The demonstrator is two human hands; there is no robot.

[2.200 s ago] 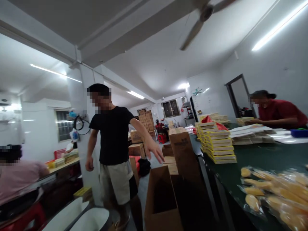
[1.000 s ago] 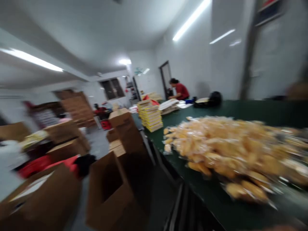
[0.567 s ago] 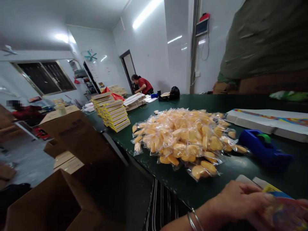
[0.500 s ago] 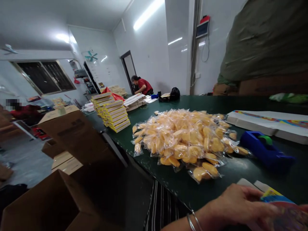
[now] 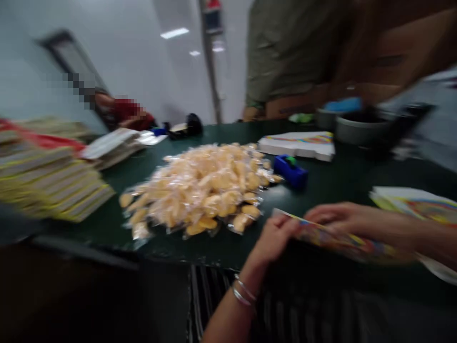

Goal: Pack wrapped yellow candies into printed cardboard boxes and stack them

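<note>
My left hand [image 5: 276,236], with silver bangles at the wrist, is closed on the left end of a colourful printed cardboard box [image 5: 332,238]. Farther along the same box, my right hand [image 5: 342,219] grips it from above, its fingers bent over the edge. Motion blur smears the box, so its print cannot be read. Just beyond my left hand lies a big heap of clear-wrapped yellow sponge-like pieces [image 5: 210,186]. Behind the box stands a blue tape dispenser [image 5: 291,172] with a green roll core.
Stacked yellow-edged boxes [image 5: 53,183] rise at the left of the dark green table [image 5: 228,252]. Flat white printed cartons [image 5: 296,146] lie at the back, and more printed sheets [image 5: 417,202] at the right. Grey tubs [image 5: 360,129] stand behind. A person in red [image 5: 124,112] bends over the far end.
The view has swung to the right and the heap now appears farther left. My right hand and the tubs have come into sight, and both hands now show on the printed box.
</note>
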